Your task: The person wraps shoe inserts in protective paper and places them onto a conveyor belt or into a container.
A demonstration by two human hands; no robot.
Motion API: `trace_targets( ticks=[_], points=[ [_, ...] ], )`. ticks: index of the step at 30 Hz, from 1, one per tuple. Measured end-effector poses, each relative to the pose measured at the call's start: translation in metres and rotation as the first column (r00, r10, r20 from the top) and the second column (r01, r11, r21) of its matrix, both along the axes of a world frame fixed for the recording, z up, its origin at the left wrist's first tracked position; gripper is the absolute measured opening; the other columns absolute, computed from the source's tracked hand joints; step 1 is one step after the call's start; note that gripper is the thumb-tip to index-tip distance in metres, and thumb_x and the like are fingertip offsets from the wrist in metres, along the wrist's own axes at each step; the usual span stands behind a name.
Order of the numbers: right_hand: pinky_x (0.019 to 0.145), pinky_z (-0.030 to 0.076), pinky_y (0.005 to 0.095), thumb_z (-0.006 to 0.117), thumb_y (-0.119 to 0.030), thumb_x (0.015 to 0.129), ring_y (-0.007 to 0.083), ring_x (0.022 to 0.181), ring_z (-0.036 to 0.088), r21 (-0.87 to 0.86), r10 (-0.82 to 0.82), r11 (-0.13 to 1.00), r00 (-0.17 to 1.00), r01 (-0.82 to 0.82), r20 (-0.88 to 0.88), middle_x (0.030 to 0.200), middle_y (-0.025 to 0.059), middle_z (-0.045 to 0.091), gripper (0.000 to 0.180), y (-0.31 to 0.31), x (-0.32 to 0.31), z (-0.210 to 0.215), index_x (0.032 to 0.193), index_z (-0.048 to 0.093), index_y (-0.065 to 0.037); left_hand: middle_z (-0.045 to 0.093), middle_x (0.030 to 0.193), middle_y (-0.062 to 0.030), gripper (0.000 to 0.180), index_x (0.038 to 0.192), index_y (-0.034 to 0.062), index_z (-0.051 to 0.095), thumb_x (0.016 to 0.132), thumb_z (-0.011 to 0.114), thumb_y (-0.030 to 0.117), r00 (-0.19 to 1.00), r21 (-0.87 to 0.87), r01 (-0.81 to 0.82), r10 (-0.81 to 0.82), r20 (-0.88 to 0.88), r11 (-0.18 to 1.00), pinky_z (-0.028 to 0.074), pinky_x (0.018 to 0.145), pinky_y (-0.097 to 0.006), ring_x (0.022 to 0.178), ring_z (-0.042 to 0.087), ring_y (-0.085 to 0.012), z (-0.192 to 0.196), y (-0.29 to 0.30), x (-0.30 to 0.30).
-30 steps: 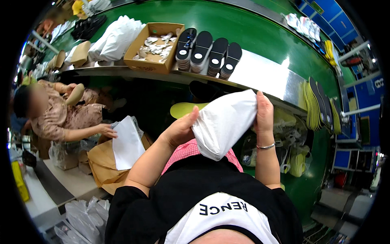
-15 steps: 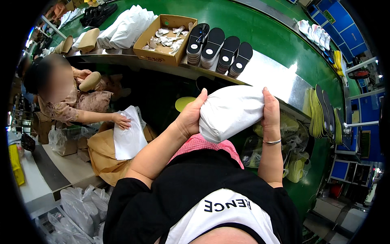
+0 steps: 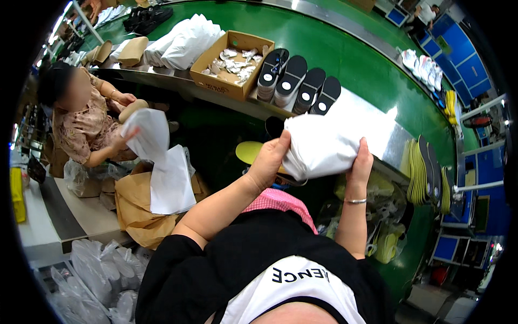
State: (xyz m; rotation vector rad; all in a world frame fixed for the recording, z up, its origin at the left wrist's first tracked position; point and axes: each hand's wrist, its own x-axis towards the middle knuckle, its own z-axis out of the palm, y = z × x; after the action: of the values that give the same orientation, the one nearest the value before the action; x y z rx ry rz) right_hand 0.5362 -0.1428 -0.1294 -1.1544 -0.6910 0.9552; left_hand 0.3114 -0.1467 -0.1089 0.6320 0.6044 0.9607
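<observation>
two hands share one white bundle, held up in front of the chest above the edge of the bench. the left hand closes on its left end, thumb over the top and fingers underneath; the right hand is clenched on its right end, fingers wrapped up the side. the bundle's long axis runs left to right between the two grips, so each hand has an end and neither is nearer the middle. a dark sole peeks out beneath the wrapping, and a yellow insole lies just behind the left hand.

on the bench beyond, an open cardboard box holds small pale pieces, loose in a heap. just right of it stand four black soles in a row, touching side to side. further right a stack of yellow and dark insoles leans on edge. to the left a seated person's hand holds white paper over a brown bag.
</observation>
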Motion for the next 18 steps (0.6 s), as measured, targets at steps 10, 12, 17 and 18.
trace_targets(
  ticks=[10, 12, 17, 18],
  points=[
    [0.070, 0.047, 0.0290, 0.041, -0.025, 0.088, 0.0186, 0.077, 0.058, 0.015, 0.195, 0.981, 0.966, -0.195, -0.173, 0.089, 0.0124, 0.060, 0.036, -0.017, -0.015, 0.017, 0.094, 0.054, 0.008, 0.050, 0.118, -0.0111, 0.062, 0.122, -0.0020, 0.039, 0.077, 0.058, 0.037, 0.806, 0.101, 0.539, -0.547, 0.226, 0.836, 0.031, 0.096, -0.037, 0.110, 0.046, -0.0221, -0.003, -0.016, -0.027],
    [0.068, 0.047, 0.0283, 0.041, -0.025, 0.088, 0.0177, 0.074, 0.058, -0.006, 0.216, 0.976, 0.968, -0.218, -0.128, 0.086, 0.0116, 0.060, 0.035, -0.016, -0.018, 0.024, 0.092, 0.054, 0.007, 0.049, 0.119, -0.0105, 0.068, 0.124, -0.0011, 0.036, 0.070, 0.068, 0.025, 0.741, 0.190, 0.597, -0.626, 0.241, 0.780, 0.031, 0.096, -0.036, 0.111, 0.045, -0.0202, -0.008, -0.015, -0.030],
    [0.071, 0.047, 0.0277, 0.043, -0.026, 0.088, 0.0181, 0.076, 0.058, 0.059, 0.235, 0.971, 0.970, -0.232, -0.063, 0.089, 0.0119, 0.060, 0.035, -0.016, -0.009, 0.022, 0.095, 0.053, 0.007, 0.048, 0.120, -0.0107, 0.066, 0.124, -0.0016, 0.037, 0.068, 0.069, 0.014, 0.752, 0.152, 0.548, -0.564, 0.340, 0.822, 0.031, 0.096, -0.036, 0.109, 0.046, -0.0222, -0.014, -0.012, -0.022],
    [0.069, 0.046, 0.0267, 0.043, -0.025, 0.088, 0.0161, 0.075, 0.058, 0.075, 0.265, 0.963, 0.962, -0.260, -0.065, 0.087, 0.0099, 0.060, 0.033, -0.014, -0.011, 0.020, 0.094, 0.054, 0.006, 0.048, 0.120, -0.0116, 0.072, 0.125, -0.0009, 0.035, 0.065, 0.071, 0.015, 0.792, 0.142, 0.502, -0.519, 0.321, 0.853, 0.031, 0.096, -0.036, 0.109, 0.047, -0.0228, -0.013, -0.012, -0.027]
  ],
)
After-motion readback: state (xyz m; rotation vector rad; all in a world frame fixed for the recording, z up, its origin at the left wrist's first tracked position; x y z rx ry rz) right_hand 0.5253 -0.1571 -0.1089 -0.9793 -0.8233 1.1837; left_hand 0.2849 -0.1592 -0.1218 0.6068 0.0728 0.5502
